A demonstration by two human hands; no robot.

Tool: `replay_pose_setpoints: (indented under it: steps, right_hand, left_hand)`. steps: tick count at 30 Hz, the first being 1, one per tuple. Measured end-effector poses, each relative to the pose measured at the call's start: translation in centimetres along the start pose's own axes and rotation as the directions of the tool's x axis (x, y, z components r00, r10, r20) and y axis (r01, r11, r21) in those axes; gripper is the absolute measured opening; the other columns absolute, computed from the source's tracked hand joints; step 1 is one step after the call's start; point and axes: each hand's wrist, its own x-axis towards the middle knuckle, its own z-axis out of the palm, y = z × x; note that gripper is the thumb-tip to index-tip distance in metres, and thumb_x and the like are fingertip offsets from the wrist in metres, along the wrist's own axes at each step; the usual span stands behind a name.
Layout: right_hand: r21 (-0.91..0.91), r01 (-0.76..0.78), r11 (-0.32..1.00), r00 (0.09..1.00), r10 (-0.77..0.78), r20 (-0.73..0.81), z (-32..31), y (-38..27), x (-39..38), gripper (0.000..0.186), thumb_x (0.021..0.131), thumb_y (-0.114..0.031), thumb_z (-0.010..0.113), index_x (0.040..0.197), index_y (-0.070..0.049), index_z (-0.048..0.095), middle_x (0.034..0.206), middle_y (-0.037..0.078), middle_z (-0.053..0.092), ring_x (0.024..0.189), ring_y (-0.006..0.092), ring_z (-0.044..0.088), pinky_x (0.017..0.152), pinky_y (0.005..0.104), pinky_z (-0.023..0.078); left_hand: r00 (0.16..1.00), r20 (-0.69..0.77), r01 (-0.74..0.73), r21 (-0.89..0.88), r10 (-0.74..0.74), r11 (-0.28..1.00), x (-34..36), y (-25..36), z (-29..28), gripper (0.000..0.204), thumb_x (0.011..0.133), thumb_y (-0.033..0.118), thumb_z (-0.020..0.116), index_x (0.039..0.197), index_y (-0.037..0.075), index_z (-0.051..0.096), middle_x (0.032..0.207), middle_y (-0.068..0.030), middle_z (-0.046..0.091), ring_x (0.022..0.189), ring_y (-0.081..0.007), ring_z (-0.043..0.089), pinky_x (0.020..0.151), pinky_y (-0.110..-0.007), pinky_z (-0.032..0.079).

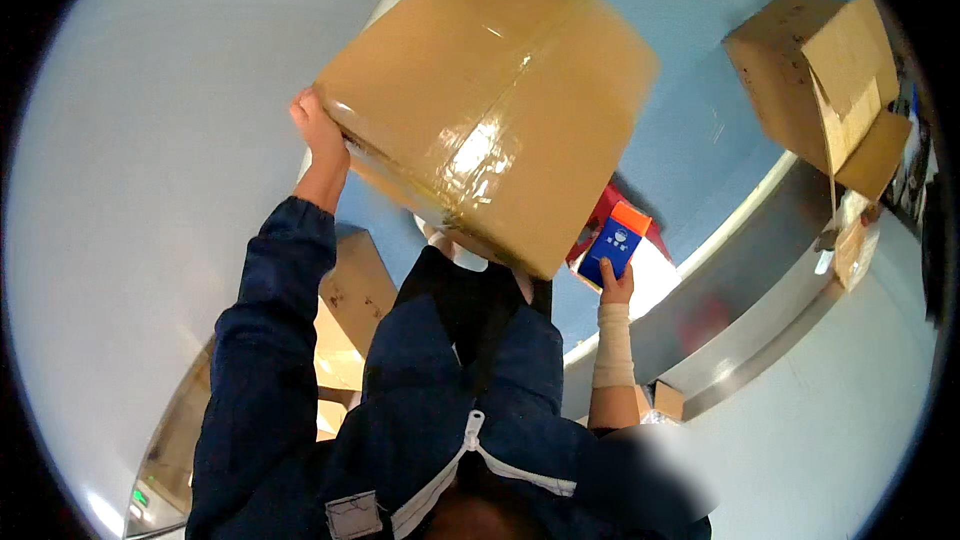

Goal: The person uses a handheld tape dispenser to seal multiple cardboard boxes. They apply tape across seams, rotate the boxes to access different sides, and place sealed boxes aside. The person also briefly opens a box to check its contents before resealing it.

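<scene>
A large cardboard box, taped shut with shiny clear tape along its seam, fills the upper middle in front of my body. My left hand grips its left corner, with some fingers hidden behind the edge. To the right of the box, my right hand holds a small flat blue-and-orange box, thumb across its blue face. The other fingers of that hand are mostly out of sight beneath it. A beige wrap covers my right forearm.
An opened cardboard box with raised flaps stands at the upper right. A red-and-white item lies behind my right hand. Another carton is by my left side. A metal ledge curves along the right, above the blue floor.
</scene>
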Motion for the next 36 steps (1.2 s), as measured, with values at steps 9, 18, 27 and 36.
replay_pose_setpoints:
  steps: [9,18,27,36]
  right_hand:
    - [-0.233,-0.017,0.972,0.994,0.041,0.102,0.9,0.5,-1.6,0.037,0.079,-0.023,0.067,0.104,0.000,0.054,0.093,0.008,0.060,0.082,0.0156,0.055,0.075,0.0299,0.046]
    - [-0.233,-0.030,0.972,0.994,0.054,0.097,1.0,-1.9,-0.8,0.032,0.080,-0.021,0.066,0.098,0.001,0.053,0.085,0.008,0.059,0.076,0.0144,0.054,0.070,0.0284,0.045]
    - [-0.167,-0.100,0.981,0.995,0.101,-0.005,-1.7,0.3,2.1,0.032,0.077,-0.021,0.068,0.095,0.001,0.053,0.084,0.011,0.061,0.076,0.0176,0.057,0.069,0.0307,0.046]
    - [-0.155,-0.064,0.986,0.994,0.050,-0.095,-6.0,0.6,12.7,0.033,0.078,-0.021,0.068,0.096,0.002,0.051,0.083,0.015,0.061,0.072,0.0201,0.058,0.066,0.0305,0.047]
  left_hand:
    - [0.867,0.052,0.484,-0.322,-0.496,0.814,2.0,-9.3,-12.6,0.043,0.088,0.038,0.040,0.114,0.005,0.048,0.114,-0.0085,0.051,0.102,-0.0225,0.051,0.082,-0.038,0.045]
    - [0.978,-0.166,0.194,0.514,-0.126,0.836,4.8,-13.3,-14.8,0.047,0.086,0.030,0.050,0.120,-0.001,0.045,0.119,-0.0166,0.050,0.110,-0.0309,0.048,0.092,-0.040,0.040]
    - [0.370,0.857,-0.928,0.358,0.360,0.101,-4.9,-8.7,19.5,0.041,0.087,0.026,0.040,0.120,0.004,0.047,0.130,-0.0127,0.043,0.131,-0.0306,0.023,0.107,-0.048,0.013]
    - [0.378,0.894,-0.902,0.414,0.239,-0.121,-5.5,-14.0,25.6,0.026,0.083,0.025,0.042,0.099,0.009,0.056,0.111,-0.0090,0.051,0.124,-0.0311,0.032,0.104,-0.053,0.012]
